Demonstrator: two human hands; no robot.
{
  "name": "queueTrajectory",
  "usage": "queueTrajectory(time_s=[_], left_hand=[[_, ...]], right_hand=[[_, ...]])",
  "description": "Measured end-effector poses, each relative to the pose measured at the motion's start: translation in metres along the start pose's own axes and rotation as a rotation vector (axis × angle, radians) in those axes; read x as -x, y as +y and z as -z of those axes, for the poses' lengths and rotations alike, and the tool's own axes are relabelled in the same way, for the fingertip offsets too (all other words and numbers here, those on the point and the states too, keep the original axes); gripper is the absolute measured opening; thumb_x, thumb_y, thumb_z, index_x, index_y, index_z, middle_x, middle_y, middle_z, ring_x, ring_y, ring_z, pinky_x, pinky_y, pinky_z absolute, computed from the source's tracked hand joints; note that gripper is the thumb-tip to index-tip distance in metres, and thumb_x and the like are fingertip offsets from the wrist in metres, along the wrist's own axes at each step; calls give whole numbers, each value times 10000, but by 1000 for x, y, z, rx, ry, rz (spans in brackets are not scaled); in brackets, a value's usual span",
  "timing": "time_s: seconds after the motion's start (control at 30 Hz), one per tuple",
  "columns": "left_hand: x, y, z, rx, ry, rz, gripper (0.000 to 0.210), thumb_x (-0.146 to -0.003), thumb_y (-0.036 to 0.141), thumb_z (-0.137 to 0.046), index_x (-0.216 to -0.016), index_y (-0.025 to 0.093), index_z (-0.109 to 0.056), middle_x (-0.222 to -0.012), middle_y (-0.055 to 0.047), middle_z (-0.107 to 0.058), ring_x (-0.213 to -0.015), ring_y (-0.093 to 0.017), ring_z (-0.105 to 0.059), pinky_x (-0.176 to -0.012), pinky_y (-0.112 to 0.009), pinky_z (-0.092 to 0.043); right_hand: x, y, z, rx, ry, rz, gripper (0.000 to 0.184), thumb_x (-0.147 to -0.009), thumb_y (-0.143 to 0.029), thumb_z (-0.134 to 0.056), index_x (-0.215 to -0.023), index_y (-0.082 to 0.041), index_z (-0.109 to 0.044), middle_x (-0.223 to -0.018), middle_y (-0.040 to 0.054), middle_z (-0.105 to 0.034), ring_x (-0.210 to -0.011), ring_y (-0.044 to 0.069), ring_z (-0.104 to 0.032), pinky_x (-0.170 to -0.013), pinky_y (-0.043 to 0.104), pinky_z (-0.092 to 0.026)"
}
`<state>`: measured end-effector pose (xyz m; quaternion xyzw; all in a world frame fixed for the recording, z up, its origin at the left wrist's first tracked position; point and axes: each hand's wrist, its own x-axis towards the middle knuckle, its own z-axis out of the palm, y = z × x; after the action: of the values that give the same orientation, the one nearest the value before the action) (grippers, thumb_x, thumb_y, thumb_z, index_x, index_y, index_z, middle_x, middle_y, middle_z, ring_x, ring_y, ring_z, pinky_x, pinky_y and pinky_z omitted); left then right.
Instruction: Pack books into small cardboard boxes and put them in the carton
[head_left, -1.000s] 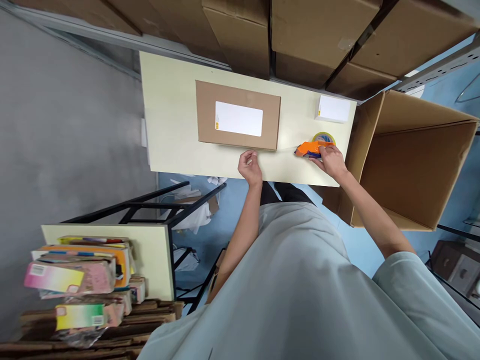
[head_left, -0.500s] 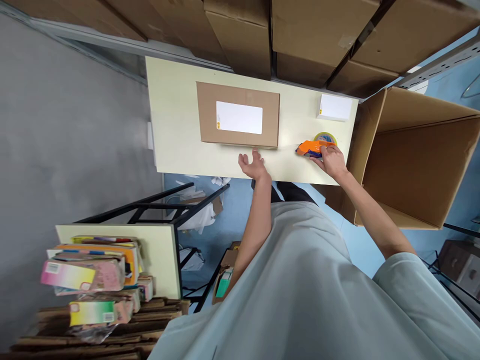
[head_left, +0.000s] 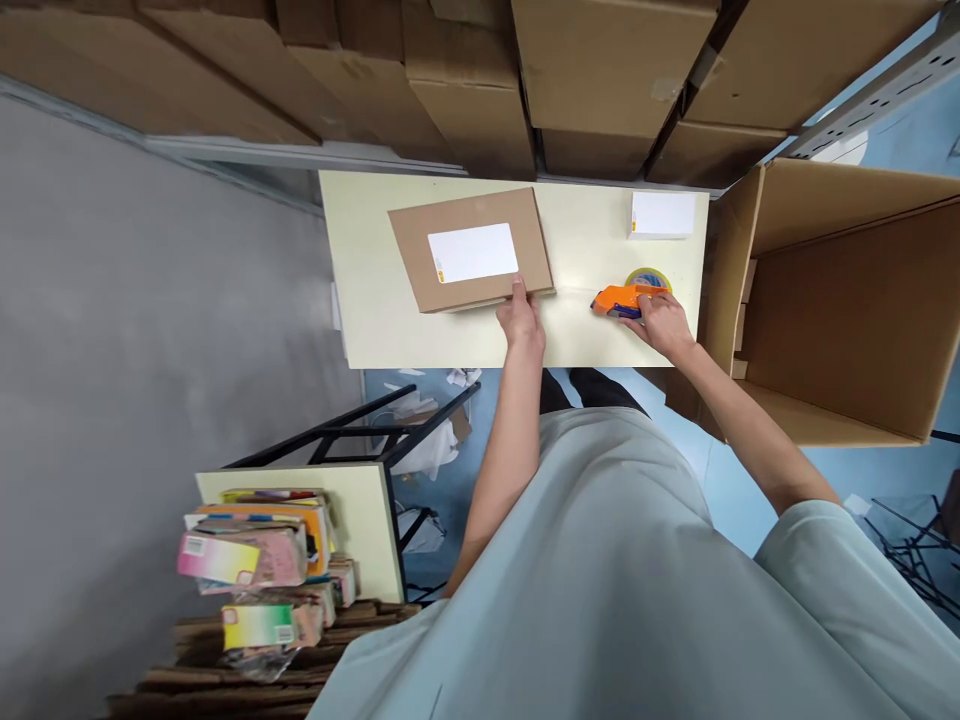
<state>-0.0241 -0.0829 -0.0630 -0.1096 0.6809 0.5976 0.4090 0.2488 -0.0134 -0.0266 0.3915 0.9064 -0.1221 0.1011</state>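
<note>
A brown cardboard box [head_left: 480, 210] with a white label [head_left: 474, 253] sits at a slant on the pale table. My left hand [head_left: 521, 318] grips its near edge close to the right corner, thumb on top and the other fingers partly hidden below the edge. In my right hand [head_left: 663, 322] is an orange tape dispenser [head_left: 621, 299] with a blue lower part, carrying a roll of tape [head_left: 648, 278]. A faint strip of clear tape seems to run between the dispenser and the box's right end.
A stack of white labels [head_left: 663, 215] lies at the table's [head_left: 390, 340] back right. Beside it stands a large open carton [head_left: 847, 300]. Cardboard boxes [head_left: 600, 70] line the shelf behind. A side stand [head_left: 367, 510] with packets is at the lower left.
The box has turned, its right end swinging away from its earlier square position. My left hand, earlier spread before the box, has closed on its near edge. My right hand still holds the dispenser.
</note>
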Motion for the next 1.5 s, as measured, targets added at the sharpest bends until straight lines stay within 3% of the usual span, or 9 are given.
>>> queueTrajectory(time_s=[0.13,0.33,0.5,0.63,0.77,0.97,1.1,1.27,1.5], left_hand=[[9,11,10,-41,-32,3,214,-1064,401,-696,-1013,194,-678,-1183,-116,-792,-1244,-192,-732,-1043,-304,-623],[23,28,56,-205,-219,2,166,-982,338,-767,-1006,194,-688,-1077,-98,-805,-1081,-186,-773,-1041,-383,-627],[8,46,77,-425,-197,-21,229,-871,228,-785,-1059,204,-658,-998,-69,-773,-989,-196,-762,-1029,-458,-621],[-8,59,52,-549,-10,-262,428,-894,243,-743,-1287,229,-574,-1275,-143,-727,-1231,-262,-705,-1135,-502,-552],[-7,55,7,-698,136,-468,638,-1015,462,-643,-1542,181,-417,-1599,-293,-485,-1572,-385,-450,-1235,-588,-439],[21,38,-19,-827,351,-735,788,-1012,669,-577,-1559,110,-475,-1687,-375,-329,-1611,-469,-363,-1228,-654,-406],[28,47,-8,-943,231,-818,782,-981,647,-653,-1510,80,-550,-1676,-388,-341,-1602,-483,-368,-1267,-666,-337],[29,56,2,-998,67,-793,759,-1004,595,-634,-1574,112,-501,-1761,-338,-224,-1687,-451,-172,-1326,-671,-197],[32,46,-2,-1007,114,-822,810,-985,645,-652,-1580,114,-508,-1732,-341,-293,-1657,-454,-275,-1311,-647,-277]], right_hand=[[4,-10,4,7,8,-20,664,-1106,-677,-345,-1213,-87,-631,-966,222,-763,-920,371,-691,-933,499,-509],[29,-36,3,21,-53,99,506,-1127,-523,-468,-1185,-56,-653,-961,217,-777,-926,344,-689,-976,461,-458],[55,-76,-10,-23,-41,167,430,-1153,-426,-409,-1170,-75,-657,-924,184,-760,-884,325,-674,-990,458,-447],[64,-99,-17,-92,-75,95,421,-1147,-423,-424,-1116,-82,-670,-912,189,-753,-865,322,-665,-947,453,-453],[65,-104,-22,-134,-79,35,443,-1152,-436,-402,-1078,-97,-678,-903,182,-746,-834,309,-654,-943,455,-448],[67,-110,-26,-168,-91,68,350,-1123,-337,-441,-1128,-93,-691,-924,185,-746,-881,331,-669,-985,485,-459],[62,-125,-26,-195,-78,122,277,-1068,-199,-481,-1226,-87,-679,-973,193,-772,-930,350,-701,-999,514,-490],[60,-134,-21,-175,-102,172,294,-1034,-77,-462,-1209,-77,-699,-971,186,-791,-932,321,-738,-985,476,-516],[71,-125,-15,-133,-120,210,285,-1050,-87,-480,-1227,-71,-704,-1005,182,-805,-943,300,-749,-991,434,-504]])
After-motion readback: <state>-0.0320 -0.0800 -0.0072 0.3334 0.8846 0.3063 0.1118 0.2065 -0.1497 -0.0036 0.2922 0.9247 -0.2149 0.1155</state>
